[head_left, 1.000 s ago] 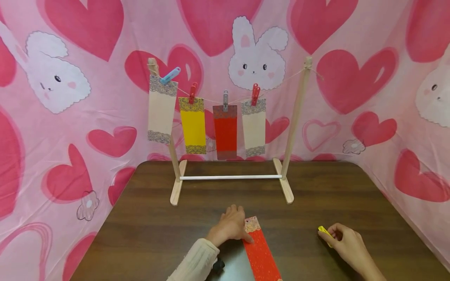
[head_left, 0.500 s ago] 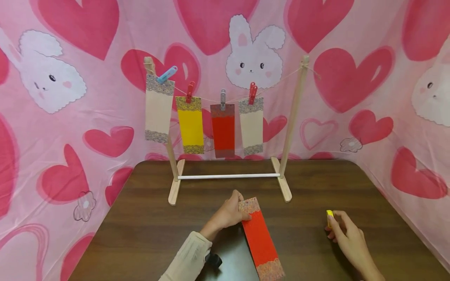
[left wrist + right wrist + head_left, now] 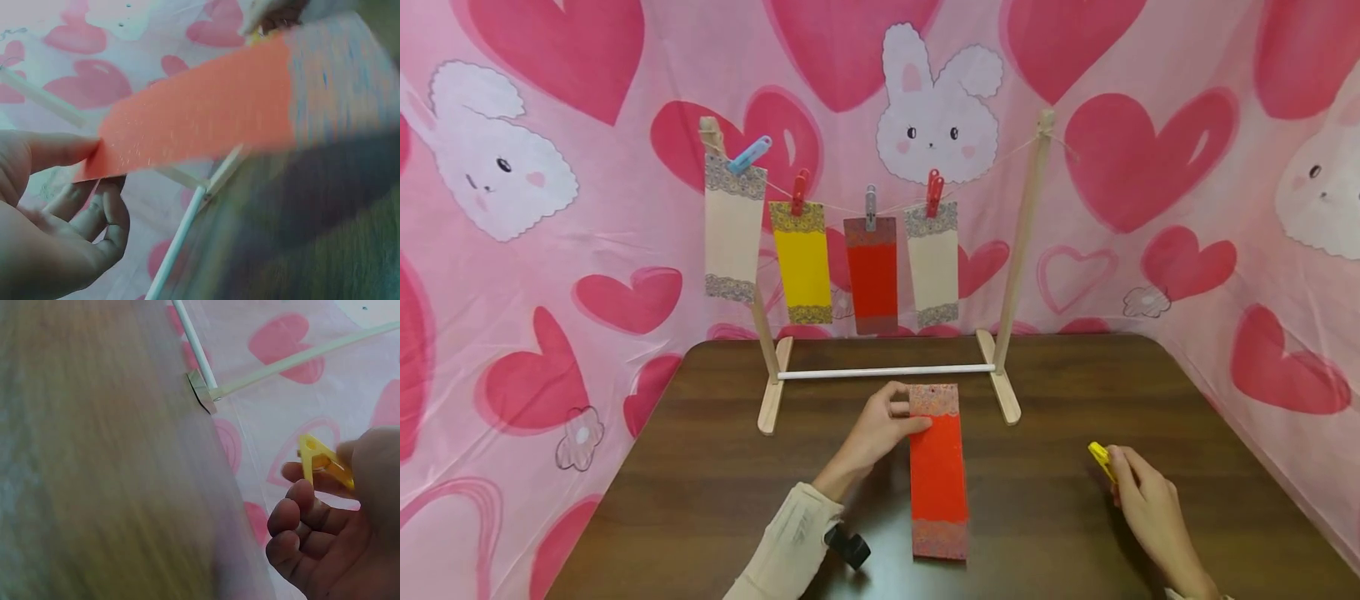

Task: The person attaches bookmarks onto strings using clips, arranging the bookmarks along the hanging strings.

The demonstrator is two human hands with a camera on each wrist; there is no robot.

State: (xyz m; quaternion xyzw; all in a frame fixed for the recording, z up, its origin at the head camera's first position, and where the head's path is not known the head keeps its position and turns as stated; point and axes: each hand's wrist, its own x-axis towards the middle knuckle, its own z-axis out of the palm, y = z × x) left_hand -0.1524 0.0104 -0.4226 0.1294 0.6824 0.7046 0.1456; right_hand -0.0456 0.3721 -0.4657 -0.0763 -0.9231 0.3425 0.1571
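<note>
Between thumb and fingers, my left hand (image 3: 880,427) pinches the upper left edge of a red paper card (image 3: 937,475) with patterned lace-like bands at both ends. The card is raised off the table, its length pointing toward me; in the left wrist view the red card (image 3: 206,109) spans the frame and its far end is blurred. To the right, my right hand (image 3: 1152,508) holds a yellow clothespin (image 3: 1102,460) by thumb and fingers above the table. The right wrist view shows the yellow clothespin (image 3: 310,450) at the fingertips.
Behind stands a wooden rack (image 3: 1028,242) with a white crossbar (image 3: 887,372) and a string. Clothespins hold a cream card (image 3: 733,233), a yellow card (image 3: 802,271), a red hanging card (image 3: 872,275) and another cream card (image 3: 933,271). A brown table (image 3: 1045,533) lies beneath.
My left hand has lifted the red card off the table and carried it toward the rack, straightening it. My right hand has moved slightly up and turned the yellow clothespin.
</note>
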